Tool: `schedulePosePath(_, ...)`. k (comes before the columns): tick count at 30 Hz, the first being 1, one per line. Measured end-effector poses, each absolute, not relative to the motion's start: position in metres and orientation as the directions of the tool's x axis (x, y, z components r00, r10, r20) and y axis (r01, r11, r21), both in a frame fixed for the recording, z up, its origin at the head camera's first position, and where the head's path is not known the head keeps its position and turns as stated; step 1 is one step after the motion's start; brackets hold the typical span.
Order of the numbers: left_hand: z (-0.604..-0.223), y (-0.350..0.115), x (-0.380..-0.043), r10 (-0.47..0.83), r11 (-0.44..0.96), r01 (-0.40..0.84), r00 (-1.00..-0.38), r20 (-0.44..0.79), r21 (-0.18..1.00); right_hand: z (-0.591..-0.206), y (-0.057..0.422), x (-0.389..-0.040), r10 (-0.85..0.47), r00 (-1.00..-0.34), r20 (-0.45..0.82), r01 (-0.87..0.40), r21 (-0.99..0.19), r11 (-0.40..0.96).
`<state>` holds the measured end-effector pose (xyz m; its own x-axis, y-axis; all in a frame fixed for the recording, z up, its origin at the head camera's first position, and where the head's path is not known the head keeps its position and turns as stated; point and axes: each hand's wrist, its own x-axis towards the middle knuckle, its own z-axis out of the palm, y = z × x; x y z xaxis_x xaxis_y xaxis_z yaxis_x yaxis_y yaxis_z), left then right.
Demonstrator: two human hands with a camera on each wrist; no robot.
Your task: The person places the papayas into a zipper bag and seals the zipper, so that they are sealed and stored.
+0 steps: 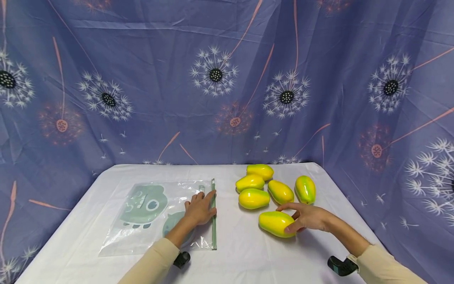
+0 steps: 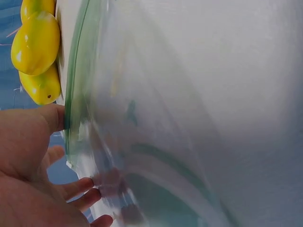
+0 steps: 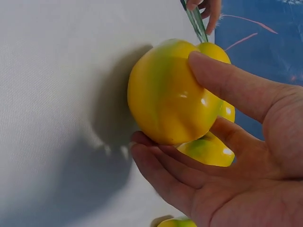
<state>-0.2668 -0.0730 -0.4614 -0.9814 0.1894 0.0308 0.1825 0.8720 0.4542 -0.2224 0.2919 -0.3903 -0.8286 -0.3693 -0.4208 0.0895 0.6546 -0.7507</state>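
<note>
A yellow-green papaya (image 1: 271, 223) lies at the front of the fruit group in the head view. My right hand (image 1: 310, 217) grips its right end, the thumb (image 3: 213, 75) on one side and the fingers curled on the other. On the left lies a flat clear zip bag (image 1: 142, 246) with green monster prints and a green zip strip (image 1: 214, 232) along its right edge. My left hand (image 1: 200, 209) rests over the bag at that strip. Its thumb (image 2: 56, 117) touches the strip, and the other fingers spread loosely against the plastic.
Several more papayas, among them a near-left papaya (image 1: 253, 198) and a far-right papaya (image 1: 305, 189), lie behind the gripped one. A white cloth covers the table (image 1: 241, 256). A blue dandelion-print curtain (image 1: 159, 79) hangs behind and at both sides.
</note>
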Motion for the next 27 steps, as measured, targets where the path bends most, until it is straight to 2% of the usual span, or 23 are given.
schedulePosePath(8, -0.460, -0.071, -0.263, 0.146, 0.846, 0.165, -0.986, 0.076, 0.507, -0.389, 0.288, -0.222, -0.374, -0.850, -0.371, 0.046, -0.759, 0.649)
schedulePosePath(14, -0.458, -0.070, -0.265, 0.124, 0.841, 0.140, -0.990, 0.066, 0.522, -0.385, 0.282, -0.223, -0.362, -0.864, -0.351, 0.034, -0.757, 0.653)
schedulePosePath(24, -0.459, -0.069, -0.269, 0.106, 0.845, 0.154, -0.987, 0.121, 0.512, -0.379, 0.276, -0.224, -0.394, -0.857, -0.332, 0.015, -0.780, 0.626)
schedulePosePath(27, -0.460, -0.069, -0.271, 0.120, 0.821, 0.170, -0.985, 0.126, 0.546, -0.375, 0.275, -0.226, -0.406, -0.852, -0.331, 0.008, -0.784, 0.621)
